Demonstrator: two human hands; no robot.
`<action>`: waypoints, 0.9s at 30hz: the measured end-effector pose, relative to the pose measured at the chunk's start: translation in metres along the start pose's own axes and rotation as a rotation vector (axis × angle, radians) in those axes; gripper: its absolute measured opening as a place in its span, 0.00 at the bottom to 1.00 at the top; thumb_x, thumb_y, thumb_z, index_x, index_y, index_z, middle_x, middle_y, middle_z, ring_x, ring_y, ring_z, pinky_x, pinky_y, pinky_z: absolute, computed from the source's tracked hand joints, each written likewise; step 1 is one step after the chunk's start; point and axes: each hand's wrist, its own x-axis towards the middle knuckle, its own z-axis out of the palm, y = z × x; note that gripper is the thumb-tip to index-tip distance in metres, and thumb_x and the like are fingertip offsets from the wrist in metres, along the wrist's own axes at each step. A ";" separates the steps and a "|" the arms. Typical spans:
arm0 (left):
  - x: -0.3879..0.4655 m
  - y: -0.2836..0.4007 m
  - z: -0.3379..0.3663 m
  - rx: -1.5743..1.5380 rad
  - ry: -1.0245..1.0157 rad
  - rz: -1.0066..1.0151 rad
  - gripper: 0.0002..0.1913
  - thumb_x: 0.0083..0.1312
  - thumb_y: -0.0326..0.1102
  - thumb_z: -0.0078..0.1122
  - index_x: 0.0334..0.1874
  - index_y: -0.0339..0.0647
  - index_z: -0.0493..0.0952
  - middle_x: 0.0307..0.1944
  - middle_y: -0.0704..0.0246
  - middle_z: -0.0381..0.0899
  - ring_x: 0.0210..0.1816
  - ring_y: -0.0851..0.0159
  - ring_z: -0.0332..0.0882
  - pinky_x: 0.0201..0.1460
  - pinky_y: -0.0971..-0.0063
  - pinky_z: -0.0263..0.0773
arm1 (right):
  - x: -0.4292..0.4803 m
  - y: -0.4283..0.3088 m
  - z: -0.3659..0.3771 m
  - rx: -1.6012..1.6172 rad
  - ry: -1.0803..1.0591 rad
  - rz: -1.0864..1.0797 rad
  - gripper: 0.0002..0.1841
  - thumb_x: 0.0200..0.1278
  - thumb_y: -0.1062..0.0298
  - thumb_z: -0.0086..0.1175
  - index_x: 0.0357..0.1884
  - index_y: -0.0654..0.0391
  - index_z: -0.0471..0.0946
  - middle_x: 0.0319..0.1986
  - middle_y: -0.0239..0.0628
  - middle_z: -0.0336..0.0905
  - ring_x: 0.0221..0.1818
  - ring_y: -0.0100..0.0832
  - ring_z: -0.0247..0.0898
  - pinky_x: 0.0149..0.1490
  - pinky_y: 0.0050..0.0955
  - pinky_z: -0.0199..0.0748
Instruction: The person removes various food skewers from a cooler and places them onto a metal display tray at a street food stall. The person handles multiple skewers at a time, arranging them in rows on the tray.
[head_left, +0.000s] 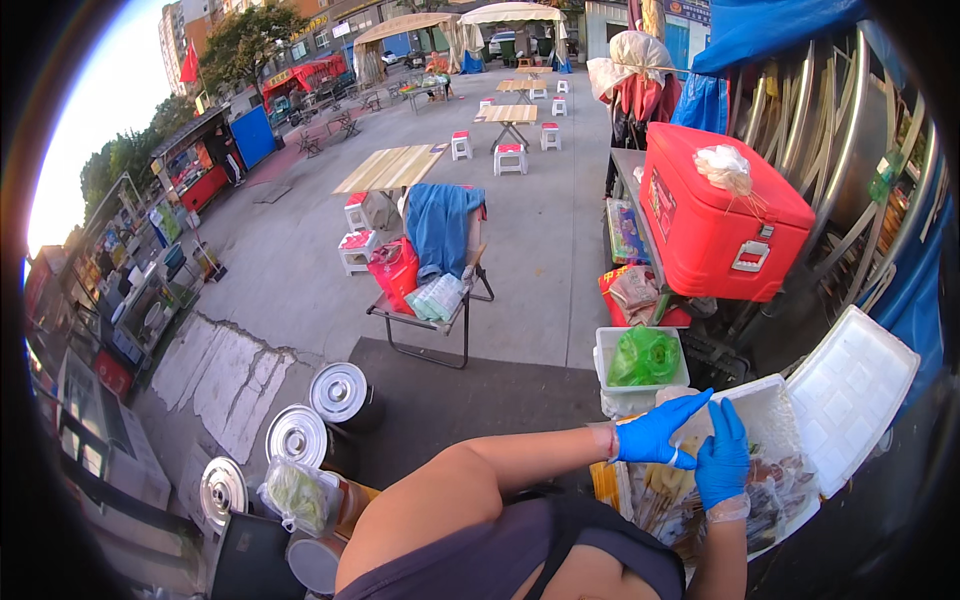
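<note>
My left hand (654, 433), in a blue glove, reaches over an open white foam box (766, 405) with its fingers stretched out and apart. Close beside it, also in a blue glove, my right hand (724, 459) points its extended fingers upward. Nothing shows in either hand, though the palms are partly hidden. Below the hands, wooden skewers with pale food (664, 480) lie in the box. Darker food in clear plastic (780, 487) fills its right side. The foam lid (855, 401) leans outward at the box's right.
A white tub (602, 360) holding a green plastic bag (643, 356) stands beyond the box. Behind it, a red cooler (739, 225) rests on a metal stand. Lidded metal pots (337, 394) stand at left. A folding chair (466, 334) bears bags and a blue garment.
</note>
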 end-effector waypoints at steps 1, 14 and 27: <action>-0.002 -0.001 -0.003 -0.010 -0.004 0.003 0.56 0.52 0.55 0.67 0.73 0.37 0.40 0.71 0.49 0.47 0.72 0.48 0.47 0.72 0.59 0.46 | 0.007 -0.013 -0.016 0.013 0.087 0.048 0.29 0.58 0.79 0.48 0.65 0.56 0.64 0.63 0.52 0.60 0.63 0.53 0.59 0.65 0.43 0.58; -0.047 -0.009 0.003 -0.296 -0.119 -0.065 0.51 0.55 0.60 0.60 0.74 0.42 0.44 0.71 0.54 0.50 0.71 0.52 0.49 0.72 0.61 0.47 | 0.068 -0.200 -0.017 0.259 0.157 -0.821 0.36 0.53 0.72 0.55 0.67 0.61 0.59 0.49 0.46 0.74 0.36 0.40 0.75 0.44 0.33 0.72; -0.005 -0.009 -0.036 -1.306 -0.057 -0.536 0.39 0.66 0.66 0.38 0.74 0.50 0.49 0.71 0.63 0.54 0.70 0.60 0.52 0.71 0.64 0.47 | 0.036 -0.088 0.049 -0.273 -0.835 0.164 0.23 0.61 0.42 0.50 0.30 0.55 0.81 0.24 0.46 0.80 0.27 0.47 0.77 0.30 0.43 0.73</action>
